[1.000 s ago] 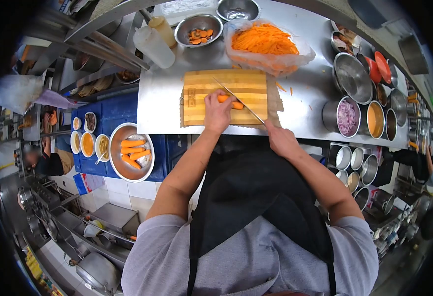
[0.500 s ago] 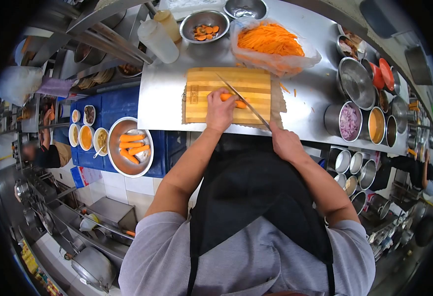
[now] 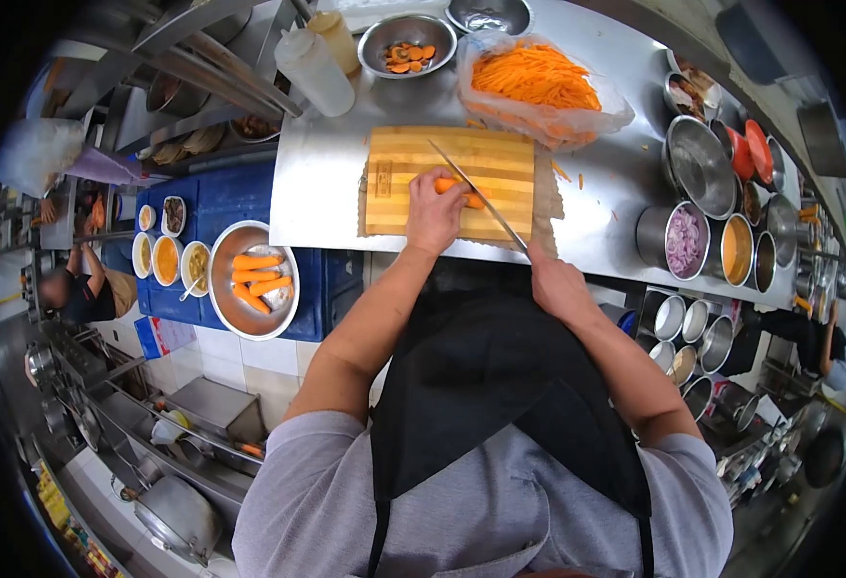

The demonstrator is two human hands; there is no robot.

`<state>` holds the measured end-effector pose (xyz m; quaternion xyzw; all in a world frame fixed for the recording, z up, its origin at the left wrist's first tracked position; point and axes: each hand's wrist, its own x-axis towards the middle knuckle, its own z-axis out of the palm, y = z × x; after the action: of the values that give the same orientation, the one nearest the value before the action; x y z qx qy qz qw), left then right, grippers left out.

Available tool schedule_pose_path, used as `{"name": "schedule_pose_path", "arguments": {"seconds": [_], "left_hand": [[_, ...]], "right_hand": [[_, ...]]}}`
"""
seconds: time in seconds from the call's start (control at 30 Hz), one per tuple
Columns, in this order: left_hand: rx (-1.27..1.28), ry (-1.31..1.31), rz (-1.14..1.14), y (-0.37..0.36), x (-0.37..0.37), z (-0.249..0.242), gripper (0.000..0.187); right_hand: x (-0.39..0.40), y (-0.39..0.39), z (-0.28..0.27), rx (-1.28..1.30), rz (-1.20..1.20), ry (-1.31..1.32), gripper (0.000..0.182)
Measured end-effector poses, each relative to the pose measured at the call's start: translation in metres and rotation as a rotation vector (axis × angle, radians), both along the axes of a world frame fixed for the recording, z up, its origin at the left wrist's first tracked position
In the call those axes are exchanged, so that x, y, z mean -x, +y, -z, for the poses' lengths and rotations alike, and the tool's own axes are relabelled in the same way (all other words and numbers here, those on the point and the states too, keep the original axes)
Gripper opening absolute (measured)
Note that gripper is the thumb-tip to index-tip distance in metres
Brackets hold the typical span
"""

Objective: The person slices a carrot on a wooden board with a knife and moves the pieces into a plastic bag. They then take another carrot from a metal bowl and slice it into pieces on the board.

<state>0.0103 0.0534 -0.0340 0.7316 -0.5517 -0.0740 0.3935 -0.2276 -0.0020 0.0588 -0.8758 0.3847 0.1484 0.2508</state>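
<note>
On the striped wooden cutting board (image 3: pixel 500 144), my left hand (image 3: pixel 435 214) is closed over an orange carrot (image 3: pixel 474 200), its fingers curled around the piece. Part of the carrot is hidden under those fingers. My right hand (image 3: pixel 556 281) grips the handle of a long knife (image 3: pixel 493 214) at the board's near right corner. The blade slants up and to the left, crossing the carrot close beside my left fingertips. Beneath the board lies a brownish cloth (image 3: pixel 546 193), showing along its right side. A plastic bag of carrot strips (image 3: pixel 536 82) stands just behind the board.
Behind the board are a metal bowl of carrot ends (image 3: pixel 409 48) and squeeze bottles (image 3: pixel 315 72). Whole carrots lie in a large bowl (image 3: pixel 225 313) at left. Pots with red onion (image 3: pixel 683 241) and orange liquid (image 3: pixel 737 249) stand at right. Another person (image 3: pixel 91 289) is far left.
My left hand has shifted slightly on the carrot, its fingers now more curled. The knife stays across the carrot at much the same slant. The view has shifted a little.
</note>
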Motion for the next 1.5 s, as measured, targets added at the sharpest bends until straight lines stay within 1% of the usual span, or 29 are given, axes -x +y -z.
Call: {"name": "schedule_pose_path", "arguments": {"seconds": [0.07,0.23,0.3,0.4,0.47,0.53,0.63,0.77,0.9,0.97,1.07,1.17,1.27,1.33,1.47,1.5], "left_hand": [[0.025,-0.013,-0.011,-0.002,0.000,0.000,0.027],[0.026,-0.005,-0.013,-0.002,0.000,0.000,0.026],[0.021,0.008,-0.028,-0.002,0.001,0.001,0.025],[0.037,-0.014,-0.018,-0.002,0.001,0.000,0.025],[0.038,0.019,-0.022,-0.001,-0.001,0.002,0.024],[0.054,0.030,-0.013,0.002,-0.003,0.003,0.024],[0.080,0.064,-0.016,-0.001,-0.004,0.004,0.023],[0.074,0.104,-0.029,0.000,-0.008,0.007,0.023],[0.050,0.081,0.012,0.000,-0.015,-0.001,0.021],[-0.023,-0.034,0.019,0.000,-0.018,-0.007,0.021],[0.020,-0.027,0.063,0.000,-0.023,-0.002,0.022],[-0.009,-0.028,0.066,0.000,-0.023,-0.002,0.025],[0.014,-0.078,0.074,0.000,-0.023,-0.004,0.023],[-0.003,-0.056,0.070,0.000,-0.023,-0.004,0.024],[-0.009,-0.048,0.062,0.000,-0.022,-0.004,0.025],[-0.012,-0.045,0.058,0.001,-0.022,-0.004,0.025]], "right_hand": [[-0.002,-0.002,0.010,0.004,0.015,-0.004,0.018],[-0.001,-0.001,-0.027,0.000,-0.009,0.014,0.021],[-0.002,0.001,-0.018,-0.007,0.007,0.004,0.022],[-0.012,0.004,0.011,-0.014,0.026,-0.025,0.022],[-0.018,-0.001,0.021,-0.010,0.028,-0.055,0.022],[-0.019,-0.002,0.011,-0.020,0.034,-0.016,0.021],[-0.018,-0.004,0.013,-0.022,0.035,0.007,0.022],[-0.017,-0.002,0.014,-0.010,0.040,-0.018,0.022],[-0.019,-0.002,0.007,0.005,0.033,-0.020,0.023],[-0.019,-0.003,0.004,0.013,0.031,0.001,0.023],[-0.017,-0.003,-0.003,0.012,0.036,0.022,0.023],[-0.014,-0.002,-0.013,-0.006,0.029,0.046,0.025],[-0.007,0.003,-0.029,-0.009,0.024,0.070,0.028],[-0.004,0.007,-0.037,-0.030,0.043,0.062,0.032],[0.009,0.010,-0.031,-0.009,0.009,0.046,0.034],[0.011,0.011,-0.032,-0.009,0.008,0.045,0.032]]}}
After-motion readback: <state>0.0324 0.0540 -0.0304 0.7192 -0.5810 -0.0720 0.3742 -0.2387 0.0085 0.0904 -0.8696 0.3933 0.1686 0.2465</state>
